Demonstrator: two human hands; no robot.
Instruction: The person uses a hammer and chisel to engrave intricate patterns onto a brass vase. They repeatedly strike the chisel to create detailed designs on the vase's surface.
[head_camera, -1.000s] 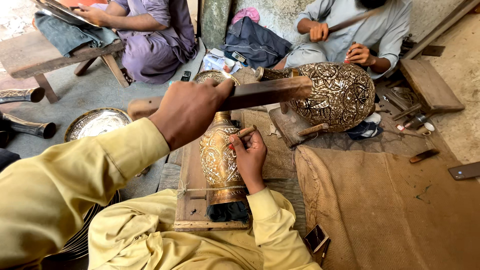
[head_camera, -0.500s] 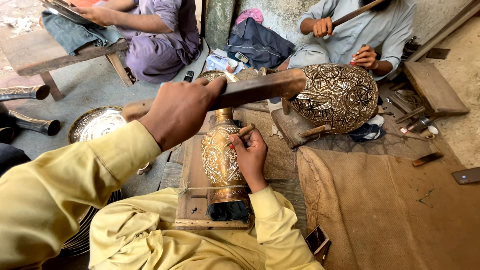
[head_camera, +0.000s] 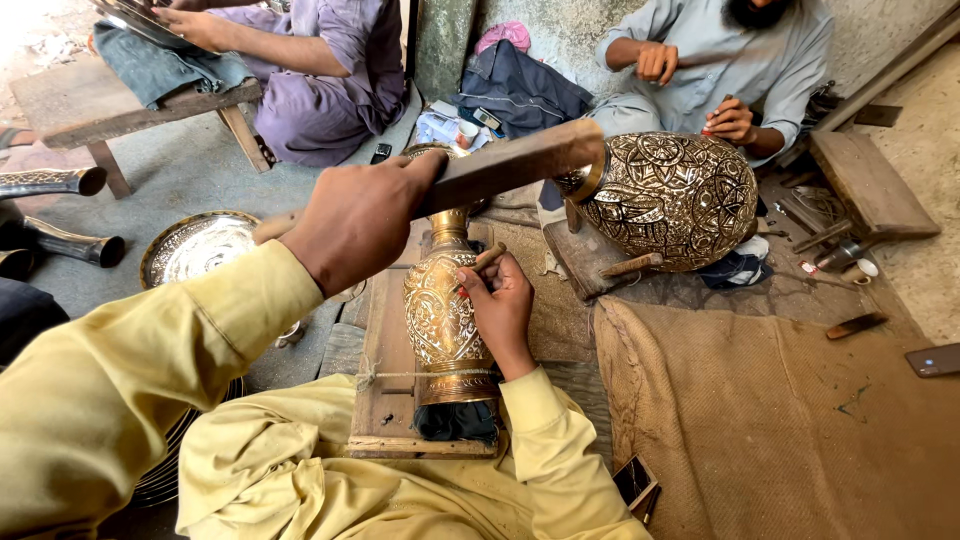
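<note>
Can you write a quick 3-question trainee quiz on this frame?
1. True or false: the left hand holds the wooden mallet raised above the brass vase.
2. What does the right hand press against the vase?
A. a chisel
B. a paintbrush
C. a cloth
3. Fill in: the vase lies on a wooden ____, tied down with string.

Key: 1 true; 2 A; 3 board.
</note>
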